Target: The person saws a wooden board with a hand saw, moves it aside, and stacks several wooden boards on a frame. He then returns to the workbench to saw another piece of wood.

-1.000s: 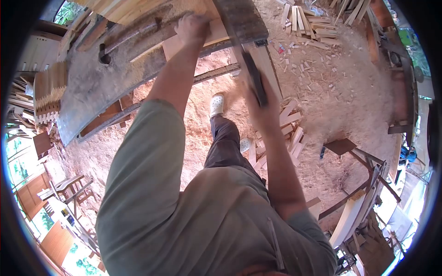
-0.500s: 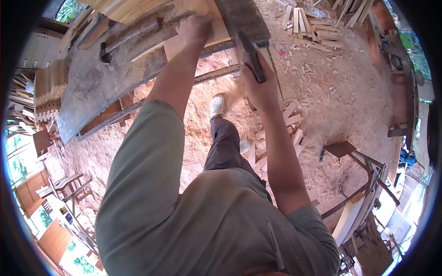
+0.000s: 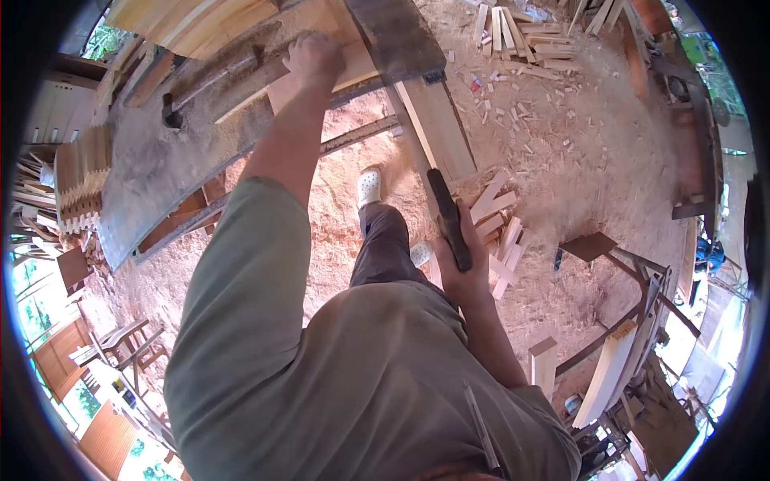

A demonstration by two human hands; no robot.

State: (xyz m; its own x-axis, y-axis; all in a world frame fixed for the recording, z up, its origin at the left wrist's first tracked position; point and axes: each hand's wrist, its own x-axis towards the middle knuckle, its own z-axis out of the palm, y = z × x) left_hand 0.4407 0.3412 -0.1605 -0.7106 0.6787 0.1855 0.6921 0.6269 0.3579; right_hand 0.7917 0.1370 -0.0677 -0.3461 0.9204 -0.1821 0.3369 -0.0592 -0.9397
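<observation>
My right hand (image 3: 464,268) is closed round the dark handle of a handsaw (image 3: 447,218). The thin blade runs up and left from the handle to the workbench edge; its far end is hard to make out. On the bench, my left hand (image 3: 315,60) is curled and presses down on a light wooden board (image 3: 357,68); its fingertips are hidden. The blade lies just right of this board, near the bench's dark end.
A hammer-like tool (image 3: 171,112) lies on the sawdust-covered workbench (image 3: 144,176). Offcuts (image 3: 501,232) lie beside my feet, and a stack of wood strips (image 3: 525,40) is at the far right. Sawdust and chips cover the floor. A wood-and-metal stand (image 3: 618,321) is at lower right.
My right hand has drawn the saw back toward my body, baring more of the blade. My left hand stays on the board while the whole view has shifted slightly.
</observation>
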